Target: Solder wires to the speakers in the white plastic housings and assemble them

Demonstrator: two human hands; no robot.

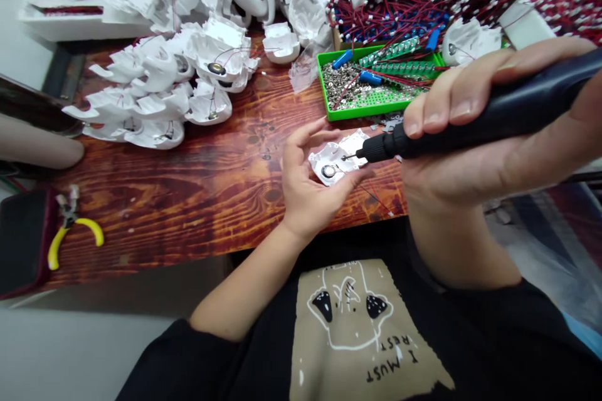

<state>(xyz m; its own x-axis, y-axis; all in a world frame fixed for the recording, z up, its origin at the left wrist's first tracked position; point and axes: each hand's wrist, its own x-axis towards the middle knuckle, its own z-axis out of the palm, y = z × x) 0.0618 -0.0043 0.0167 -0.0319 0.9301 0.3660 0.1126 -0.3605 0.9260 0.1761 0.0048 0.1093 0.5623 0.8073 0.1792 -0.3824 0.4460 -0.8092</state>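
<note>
Left hand (305,191) pinches a white plastic shell (335,160) with metal disc (328,170) over the wooden surface (188,200), right hand (470,131) clamped round a black electric screwdriver (531,97), bit (348,157) at the shell; wired shells (155,88) already heaped beyond, green tray (329,114) of screws (348,84) still well stocked.

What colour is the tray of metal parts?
The tray is bright green, clearest in the head view.

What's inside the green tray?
The green tray holds loose silver metal bits, a blue cylinder and a green pegboard. The bits hide the floor beneath them.
</note>
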